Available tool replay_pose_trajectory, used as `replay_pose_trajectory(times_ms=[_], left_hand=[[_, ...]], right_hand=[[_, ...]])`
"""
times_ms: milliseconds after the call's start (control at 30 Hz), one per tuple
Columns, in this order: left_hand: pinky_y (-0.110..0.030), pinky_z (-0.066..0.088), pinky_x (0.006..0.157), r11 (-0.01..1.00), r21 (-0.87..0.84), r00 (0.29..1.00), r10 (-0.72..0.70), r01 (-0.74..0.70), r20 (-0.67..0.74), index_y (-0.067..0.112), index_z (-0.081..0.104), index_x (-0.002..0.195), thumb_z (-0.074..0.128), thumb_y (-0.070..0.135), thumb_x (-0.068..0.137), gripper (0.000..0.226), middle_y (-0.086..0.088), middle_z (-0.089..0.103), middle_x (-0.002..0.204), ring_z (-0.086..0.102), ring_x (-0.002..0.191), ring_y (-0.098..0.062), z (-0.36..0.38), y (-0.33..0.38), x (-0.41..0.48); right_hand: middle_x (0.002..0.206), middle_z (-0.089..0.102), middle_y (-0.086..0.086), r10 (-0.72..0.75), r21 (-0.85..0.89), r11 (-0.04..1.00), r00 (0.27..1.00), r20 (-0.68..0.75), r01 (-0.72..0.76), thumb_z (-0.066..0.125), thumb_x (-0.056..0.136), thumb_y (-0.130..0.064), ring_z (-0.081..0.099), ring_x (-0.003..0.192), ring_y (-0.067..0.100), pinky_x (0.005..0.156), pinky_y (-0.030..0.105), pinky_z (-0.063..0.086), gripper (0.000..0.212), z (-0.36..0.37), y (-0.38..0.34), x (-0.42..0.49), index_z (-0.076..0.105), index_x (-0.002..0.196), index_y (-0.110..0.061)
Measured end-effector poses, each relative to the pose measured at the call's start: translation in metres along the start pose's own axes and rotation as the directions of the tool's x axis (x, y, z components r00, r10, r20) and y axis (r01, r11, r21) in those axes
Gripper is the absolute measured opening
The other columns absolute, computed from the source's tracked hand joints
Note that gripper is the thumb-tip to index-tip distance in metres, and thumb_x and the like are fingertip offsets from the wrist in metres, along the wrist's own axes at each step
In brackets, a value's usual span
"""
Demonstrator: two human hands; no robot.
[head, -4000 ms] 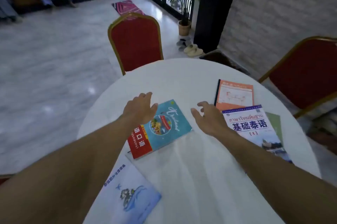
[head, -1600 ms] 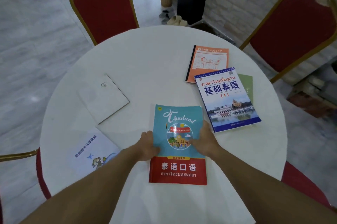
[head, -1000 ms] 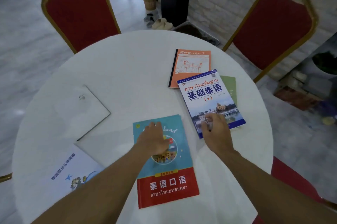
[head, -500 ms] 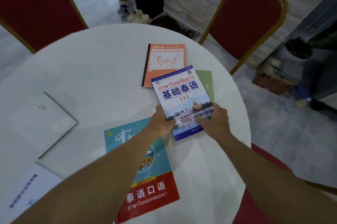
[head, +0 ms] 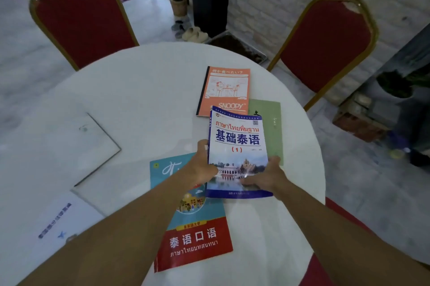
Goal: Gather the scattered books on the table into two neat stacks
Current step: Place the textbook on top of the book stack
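Both hands hold a blue-and-white textbook (head: 237,143) lifted off the round white table (head: 151,90). My left hand (head: 201,164) grips its left edge and my right hand (head: 267,177) its lower right corner. Its near edge overlaps a teal-and-red Thailand book (head: 193,234) lying flat under my left forearm. Behind it lie an orange Snoopy notebook (head: 224,90) and a green book (head: 272,127), partly hidden. A white book (head: 69,143) lies at the left, and a pale blue booklet (head: 58,222) at the near left.
Two red chairs with gold frames stand at the table's far side, one at the back left (head: 81,22) and one at the back right (head: 325,43). A potted plant (head: 178,1) and slippers (head: 193,33) are on the floor beyond.
My left hand left the Thailand book and joined my right on the blue-and-white textbook. Both raised it and drew it nearer, uncovering more of the orange notebook and green book.
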State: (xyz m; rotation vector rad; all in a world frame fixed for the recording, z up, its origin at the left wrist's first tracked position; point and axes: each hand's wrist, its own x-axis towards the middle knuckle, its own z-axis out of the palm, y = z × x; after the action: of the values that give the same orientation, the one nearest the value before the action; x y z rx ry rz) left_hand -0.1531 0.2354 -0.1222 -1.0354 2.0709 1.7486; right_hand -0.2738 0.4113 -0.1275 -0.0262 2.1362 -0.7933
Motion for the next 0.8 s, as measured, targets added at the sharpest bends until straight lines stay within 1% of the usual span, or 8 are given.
replay_pose_trajectory(times_ms=[100, 200, 300, 400, 500, 533, 633, 800], left_hand=[[-0.041, 0.062, 0.075, 0.998, 0.054, 0.998, -0.026, 0.029, -0.052, 0.028, 0.014, 0.137, 0.062, -0.009, 0.081, 0.082, -0.009, 0.062, 0.108, 0.065, 0.098, -0.026, -0.013, -0.018, -0.017], [-0.03, 0.059, 0.071, 0.992, 0.097, 0.993, -0.076, 0.085, -0.091, 0.024, 0.013, 0.14, 0.067, -0.005, 0.08, 0.085, -0.001, 0.058, 0.104, 0.062, 0.095, -0.017, -0.025, -0.04, -0.038], [-0.041, 0.057, 0.091, 0.971, 0.174, 0.983, -0.143, 0.161, -0.115, 0.019, 0.011, 0.145, 0.071, 0.001, 0.08, 0.091, -0.005, 0.057, 0.119, 0.06, 0.112, -0.026, -0.029, -0.064, -0.059], [-0.041, 0.055, 0.092, 0.929, 0.294, 0.968, -0.18, 0.227, -0.177, 0.016, 0.019, 0.142, 0.077, 0.014, 0.079, 0.086, -0.007, 0.056, 0.125, 0.059, 0.113, -0.026, -0.032, -0.087, -0.079], [-0.04, 0.05, 0.098, 0.85, 0.469, 0.961, -0.138, 0.239, -0.239, 0.013, 0.033, 0.132, 0.074, 0.025, 0.078, 0.069, -0.007, 0.058, 0.122, 0.057, 0.111, -0.024, -0.033, -0.104, -0.093], [-0.039, 0.048, 0.099, 0.835, 0.49, 0.956, -0.131, 0.25, -0.264, 0.014, 0.036, 0.128, 0.073, 0.026, 0.079, 0.063, -0.006, 0.057, 0.122, 0.055, 0.111, -0.022, -0.032, -0.108, -0.097], [-0.035, 0.046, 0.099, 0.848, 0.442, 0.932, -0.151, 0.293, -0.328, 0.015, 0.04, 0.124, 0.072, 0.024, 0.078, 0.057, -0.005, 0.053, 0.122, 0.048, 0.113, -0.02, -0.026, -0.116, -0.103], [-0.035, 0.051, 0.099, 0.854, 0.39, 0.905, -0.19, 0.344, -0.381, 0.009, 0.035, 0.131, 0.079, 0.031, 0.078, 0.072, -0.01, 0.033, 0.131, 0.043, 0.116, -0.019, -0.029, -0.121, -0.108]], right_hand=[[0.124, 0.058, 0.006, -0.032, -0.111, 0.993, 0.995, 0.092, 0.043, 0.098, 0.058, -0.012, 0.066, 0.104, 0.023, 0.083, 0.038, 0.062, 0.09, 0.012, -0.003, -0.01, 0.037, 0.124, -0.014], [0.124, 0.064, 0.007, -0.053, -0.214, 0.973, 0.983, 0.177, 0.091, 0.099, 0.054, -0.016, 0.063, 0.112, 0.027, 0.096, 0.044, 0.057, 0.089, 0.03, -0.005, -0.022, 0.047, 0.127, -0.012], [0.124, 0.064, 0.007, -0.069, -0.319, 0.937, 0.969, 0.237, 0.144, 0.095, 0.059, -0.011, 0.062, 0.11, 0.025, 0.092, 0.039, 0.057, 0.079, 0.05, -0.002, -0.032, 0.049, 0.123, -0.013], [0.122, 0.063, 0.004, -0.061, -0.394, 0.903, 0.959, 0.277, 0.171, 0.096, 0.061, -0.017, 0.062, 0.11, 0.023, 0.091, 0.037, 0.057, 0.077, 0.067, 0.004, -0.04, 0.048, 0.121, -0.014], [0.121, 0.059, 0.004, -0.067, -0.448, 0.87, 0.948, 0.312, 0.208, 0.097, 0.061, -0.024, 0.06, 0.1, 0.016, 0.072, 0.025, 0.053, 0.074, 0.077, 0.005, -0.049, 0.046, 0.115, -0.018], [0.124, 0.056, 0.004, -0.084, -0.459, 0.86, 0.948, 0.308, 0.226, 0.098, 0.059, -0.025, 0.058, 0.105, 0.018, 0.075, 0.027, 0.054, 0.084, 0.08, 0.005, -0.051, 0.044, 0.122, -0.016], [0.137, 0.039, 0.01, -0.147, -0.486, 0.827, 0.944, 0.296, 0.282, 0.1, 0.055, -0.022, 0.047, 0.129, 0.028, 0.104, 0.04, 0.05, 0.118, 0.088, 0.0, -0.056, 0.024, 0.146, -0.014], [0.138, 0.03, 0.009, -0.165, -0.554, 0.759, 0.924, 0.344, 0.342, 0.099, 0.056, -0.02, 0.046, 0.128, 0.027, 0.101, 0.033, 0.045, 0.116, 0.096, -0.001, -0.058, 0.025, 0.145, -0.012]])
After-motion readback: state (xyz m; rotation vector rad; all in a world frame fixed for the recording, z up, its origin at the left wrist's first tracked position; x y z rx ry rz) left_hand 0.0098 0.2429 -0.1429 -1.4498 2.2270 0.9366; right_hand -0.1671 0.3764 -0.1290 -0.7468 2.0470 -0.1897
